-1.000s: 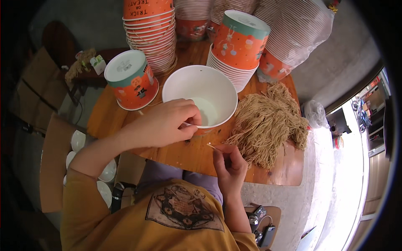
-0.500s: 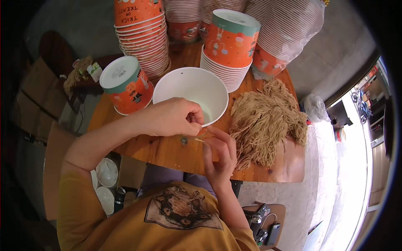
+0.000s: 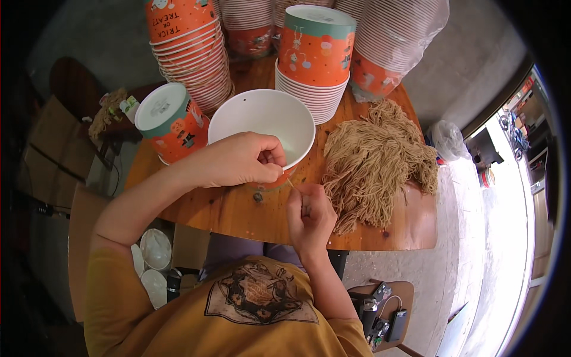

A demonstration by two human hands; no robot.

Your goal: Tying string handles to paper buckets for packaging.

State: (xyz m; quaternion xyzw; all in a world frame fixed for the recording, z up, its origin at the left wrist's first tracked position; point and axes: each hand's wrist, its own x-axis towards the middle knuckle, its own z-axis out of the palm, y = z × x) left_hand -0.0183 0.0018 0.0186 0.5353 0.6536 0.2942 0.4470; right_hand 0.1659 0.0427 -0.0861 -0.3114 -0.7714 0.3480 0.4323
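A white-lined paper bucket (image 3: 262, 110) stands mouth up on the wooden table, with a small hole near its far rim. My left hand (image 3: 247, 157) is closed at the near rim, its fingertips curled over the inside and its thumb in front. Below and to the right, my right hand (image 3: 312, 217) is closed in a pinch on a thin tan string (image 3: 291, 183). This string runs up toward the rim beside my left fingertips. Its far end is too small to make out. On the right lies a loose bundle of tan strings (image 3: 380, 163).
An upside-down orange and green bucket (image 3: 172, 122) stands at the left. Behind are stacks of nested buckets (image 3: 315, 56), one stack (image 3: 193, 65) with strings hanging on it, and another in clear plastic (image 3: 395, 44). The table's curved edge (image 3: 380, 243) is close to my body.
My right hand has moved slightly down from the rim and its fingers have curled in, drawing the string straighter. My left hand stays at the rim. The whole view has shifted a little.
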